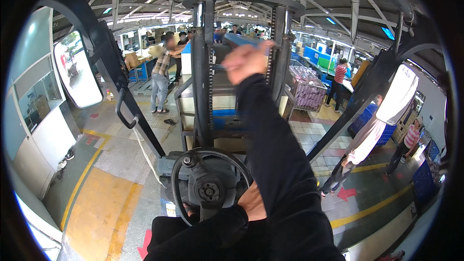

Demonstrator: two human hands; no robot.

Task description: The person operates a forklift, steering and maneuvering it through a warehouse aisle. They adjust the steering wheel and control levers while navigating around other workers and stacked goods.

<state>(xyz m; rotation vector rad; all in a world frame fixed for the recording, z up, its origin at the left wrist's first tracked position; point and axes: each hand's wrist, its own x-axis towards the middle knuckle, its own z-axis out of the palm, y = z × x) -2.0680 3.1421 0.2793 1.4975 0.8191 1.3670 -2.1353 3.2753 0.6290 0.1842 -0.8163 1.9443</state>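
Raised ahead of me, my right hand [245, 64] is slightly blurred in front of the forklift mast [205, 82]. One digit sticks out to the right, apart from the other fingers, and nothing shows in the hand. My left forearm crosses low over my lap, and my left hand [253, 202] lies beside the right rim of the black steering wheel [180, 183]. My right sleeve hides its fingers, so its grip cannot be seen. A round knob [188, 161] sits on the wheel's upper left. Beyond the mast stands a load with a blue top [237, 39].
A person in a checked shirt [161, 67] stands left of the mast. Close on the right, someone in a pale top [362, 140] stands partly behind the right mirror [398, 94]. A crate of bundled goods [308, 87] stands ahead right. A white-walled booth [43, 150] lines the left.
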